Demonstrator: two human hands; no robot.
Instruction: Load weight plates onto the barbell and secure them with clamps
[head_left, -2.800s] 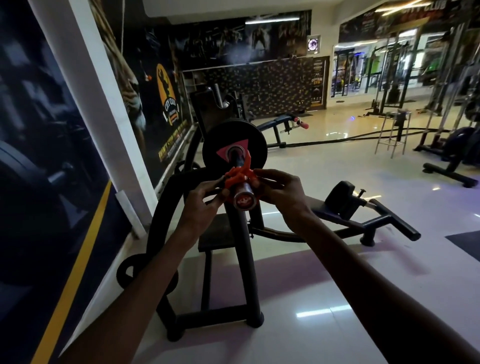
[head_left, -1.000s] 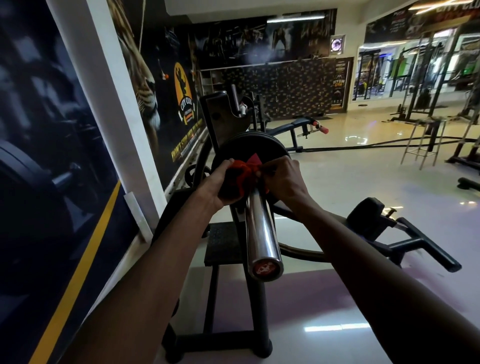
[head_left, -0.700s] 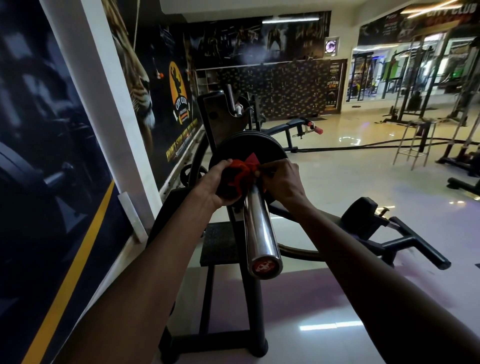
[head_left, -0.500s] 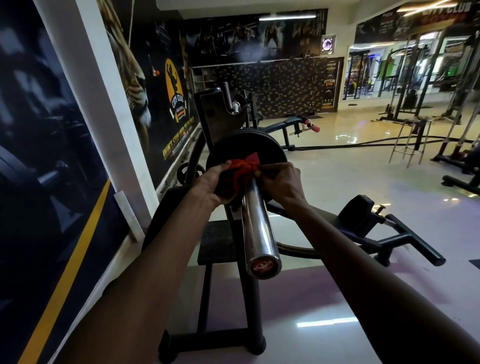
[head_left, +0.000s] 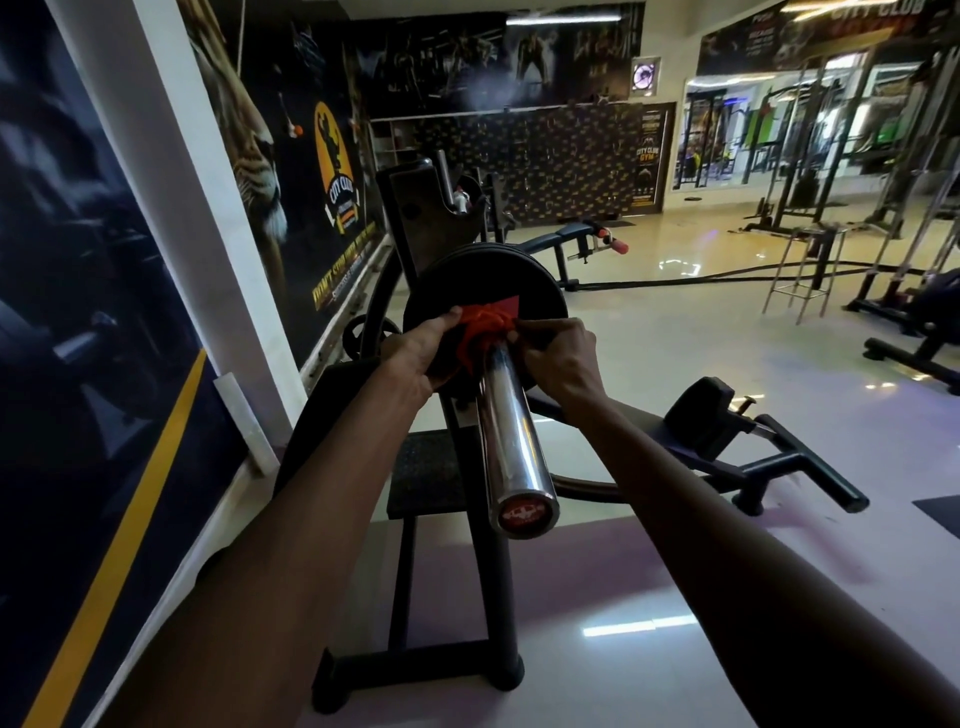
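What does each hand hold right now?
Left hand: grips the red clamp on the barbell sleeve.
Right hand: grips the same clamp from the other side.

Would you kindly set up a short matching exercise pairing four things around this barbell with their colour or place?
Things:
1. clamp
2. weight plate
3. barbell sleeve
4. left hand

Descriptions:
A. shiny chrome, red end cap
B. black disc behind the hands
C. orange-red, at the plate face
D. holds the clamp's left side

Pairs: 1-C, 2-B, 3-A, 4-D
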